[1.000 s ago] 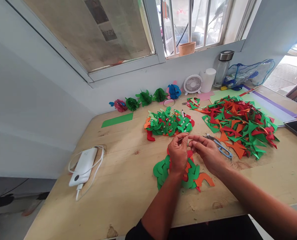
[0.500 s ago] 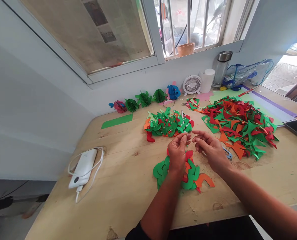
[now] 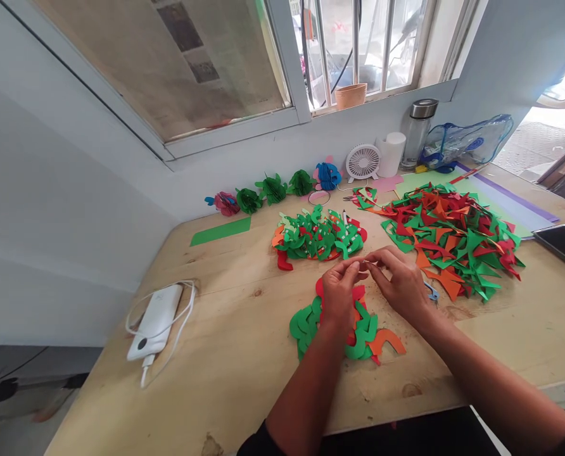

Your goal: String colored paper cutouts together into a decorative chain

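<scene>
Above the table, my left hand (image 3: 339, 290) and my right hand (image 3: 400, 282) meet fingertip to fingertip. Both are closed in a pinch. A tiny pale bit shows between the fingertips, too small to name. Under my left hand and forearm lies a pile of curved green, red and orange paper cut-outs (image 3: 306, 326), partly hidden by them. An orange paper arch (image 3: 387, 342) sits at that pile's right edge. Just beyond my hands is a second heap of green and red cut-outs (image 3: 318, 234) with small white marks on many pieces.
A big heap of paper scraps (image 3: 453, 240) spreads at the right, with blue-handled scissors (image 3: 431, 292) beside it. A phone (image 3: 562, 247) lies far right, a white power bank (image 3: 156, 322) left. Paper figures (image 3: 272, 189), a small fan (image 3: 363, 162) and a glass bottle (image 3: 416, 134) line the wall.
My right hand has moved left, so its fingertips now touch those of my left hand. A gap showed between them before. The piles look the same; the view has shifted slightly.
</scene>
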The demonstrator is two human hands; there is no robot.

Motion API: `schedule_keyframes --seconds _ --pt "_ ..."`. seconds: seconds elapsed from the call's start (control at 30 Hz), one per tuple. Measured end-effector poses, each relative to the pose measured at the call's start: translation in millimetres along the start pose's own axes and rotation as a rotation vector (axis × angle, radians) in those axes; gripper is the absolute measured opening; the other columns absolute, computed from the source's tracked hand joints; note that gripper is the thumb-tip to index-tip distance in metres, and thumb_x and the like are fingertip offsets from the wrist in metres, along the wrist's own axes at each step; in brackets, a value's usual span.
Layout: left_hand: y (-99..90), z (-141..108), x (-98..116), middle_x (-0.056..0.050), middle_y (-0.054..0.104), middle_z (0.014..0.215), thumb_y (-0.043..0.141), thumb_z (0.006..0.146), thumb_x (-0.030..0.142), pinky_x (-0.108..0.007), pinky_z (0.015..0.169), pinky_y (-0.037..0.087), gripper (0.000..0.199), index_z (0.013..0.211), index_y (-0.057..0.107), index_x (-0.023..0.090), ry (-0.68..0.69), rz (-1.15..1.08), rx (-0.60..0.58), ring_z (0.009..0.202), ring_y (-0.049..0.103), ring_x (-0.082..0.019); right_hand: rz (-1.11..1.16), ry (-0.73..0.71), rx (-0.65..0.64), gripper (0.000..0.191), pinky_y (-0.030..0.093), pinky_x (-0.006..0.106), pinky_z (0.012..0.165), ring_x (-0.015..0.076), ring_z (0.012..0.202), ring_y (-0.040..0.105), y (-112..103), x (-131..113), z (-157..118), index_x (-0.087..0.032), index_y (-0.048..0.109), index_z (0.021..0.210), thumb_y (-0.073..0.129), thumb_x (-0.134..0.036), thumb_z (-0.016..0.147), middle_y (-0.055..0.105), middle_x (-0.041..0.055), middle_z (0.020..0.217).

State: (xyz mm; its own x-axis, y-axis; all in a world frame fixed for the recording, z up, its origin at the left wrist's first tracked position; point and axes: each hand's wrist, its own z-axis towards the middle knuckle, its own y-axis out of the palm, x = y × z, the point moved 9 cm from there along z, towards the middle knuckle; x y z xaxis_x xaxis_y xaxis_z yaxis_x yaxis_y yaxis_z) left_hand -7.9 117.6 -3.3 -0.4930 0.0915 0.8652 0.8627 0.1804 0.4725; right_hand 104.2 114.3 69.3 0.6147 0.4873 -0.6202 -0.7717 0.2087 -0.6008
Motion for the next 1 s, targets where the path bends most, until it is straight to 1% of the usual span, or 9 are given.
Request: schedule_keyframes --seconds 0.13,0.37,0.57,0.73,0.9,1.0 --pt "0.8 1.2 -4.1 -0.007 0.069 0.075 0.066 0.067 0.023 -0.027 0.067 0.051 0.016 0.078 0.072 0.013 -0.059 -0.075 -0.004 0.069 0.063 -0.014 -0.074 -0.058 0.006 0.013 0.042 0.030 0.066 0.0188 0.075 0.057 -0.2 -4.2 0.4 -0.021 0.059 0.082 0.049 -0.026 0.087 0.063 0.0060 0.080" --pt "0.2 1.4 -4.8 -0.008 0.068 0.073 0.068 0.066 0.025 -0.026 0.065 0.050 0.017 0.076 0.072 0.012 -0.087 -0.065 -0.003 0.068 0.063 -0.014 -0.130 -0.114 0.008 0.014 0.041 0.031 0.068 0.0197 0.076 0.056 -0.5 -7.4 1.1 -0.021 0.060 0.081 0.048 -0.024 0.086 0.062 0.0061 0.078" --pt "1.5 0.7 -4.5 -0.007 0.067 0.070 0.065 0.067 0.023 -0.024 0.063 0.049 0.015 0.076 0.071 0.012 -0.089 -0.058 -0.018 0.066 0.061 -0.013 -0.130 -0.122 -0.019 0.014 0.040 0.031 0.065 0.0201 0.075 0.055 2.8 -6.2 0.7 -0.020 0.058 0.078 0.047 -0.022 0.086 0.059 0.0063 0.076" --pt "-0.5 1.4 -2.9 -0.007 0.067 0.070 0.065 0.066 0.024 -0.026 0.064 0.049 0.015 0.073 0.071 0.012 -0.084 -0.056 0.006 0.064 0.061 -0.013 -0.124 -0.132 -0.047 0.015 0.039 0.030 0.064 0.0200 0.075 0.054 5.6 -8.3 -0.6 -0.020 0.055 0.078 0.045 -0.023 0.088 0.058 0.0064 0.076" --pt "-4.3 2.7 -0.6 -0.007 0.067 0.067 0.065 0.064 0.024 -0.025 0.063 0.050 0.013 0.070 0.070 0.013 -0.069 -0.041 0.041 0.065 0.062 -0.013 -0.099 -0.100 0.020 0.014 0.040 0.029 0.065 0.0181 0.071 0.054 -2.9 -8.4 0.7 -0.021 0.056 0.079 0.047 -0.025 0.087 0.059 0.0047 0.074" --pt "-4.5 2.3 0.6 -0.007 0.068 0.068 0.065 0.064 0.024 -0.026 0.063 0.050 0.013 0.069 0.071 0.013 -0.061 -0.034 0.042 0.065 0.062 -0.013 -0.105 -0.102 0.024 0.013 0.040 0.029 0.065 0.0184 0.071 0.054 -3.9 -9.0 1.2 -0.021 0.057 0.079 0.047 -0.024 0.087 0.059 0.0047 0.074"
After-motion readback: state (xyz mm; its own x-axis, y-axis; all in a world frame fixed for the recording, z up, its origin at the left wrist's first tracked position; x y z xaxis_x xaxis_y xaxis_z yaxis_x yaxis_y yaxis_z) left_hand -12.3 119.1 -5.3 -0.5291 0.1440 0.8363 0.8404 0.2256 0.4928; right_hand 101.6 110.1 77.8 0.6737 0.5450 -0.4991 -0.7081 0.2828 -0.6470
